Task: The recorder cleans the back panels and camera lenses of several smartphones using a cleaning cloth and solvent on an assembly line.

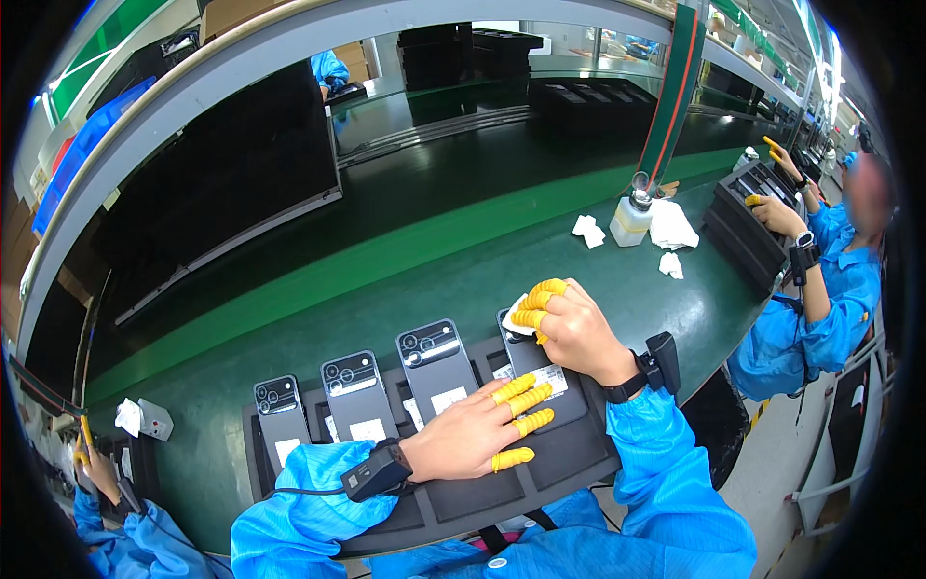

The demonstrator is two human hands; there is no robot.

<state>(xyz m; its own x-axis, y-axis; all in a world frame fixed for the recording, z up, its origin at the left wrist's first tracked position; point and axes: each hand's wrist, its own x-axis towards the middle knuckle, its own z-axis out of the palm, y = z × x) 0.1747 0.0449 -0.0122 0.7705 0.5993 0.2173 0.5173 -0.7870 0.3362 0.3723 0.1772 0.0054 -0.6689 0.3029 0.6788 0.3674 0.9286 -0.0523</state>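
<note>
So the big green bench (405, 289) runs left to right in front of me, with a dark conveyor strip on the far side. Sitting on its near edge is my black foam tray (540, 473), and it's got four grey phones standing in slots, backs up: the left phone (280, 405), the second phone (355, 391), the third phone (439, 362), and the right phone (540, 372), which is the one I'm on.

My left hand (473, 434) lies flat across the lower end of that right phone, yellow finger cots spread out a bit, just pinning it down, not gripping anything. My right hand (569, 323) is curled narrow around a small white wipe (516, 326), pressing it on the phone's far end near the camera area.

Looks to me like I'm mid-wipe on the last of the four. Next move probably needs the cloth dragged down toward my left hand, which would have to shift out of the way without smudging.

Far right there's a small solvent bottle (632, 220) and spare white cloths (670, 227), and a co-worker's hand (776, 214) on another tray.
</note>
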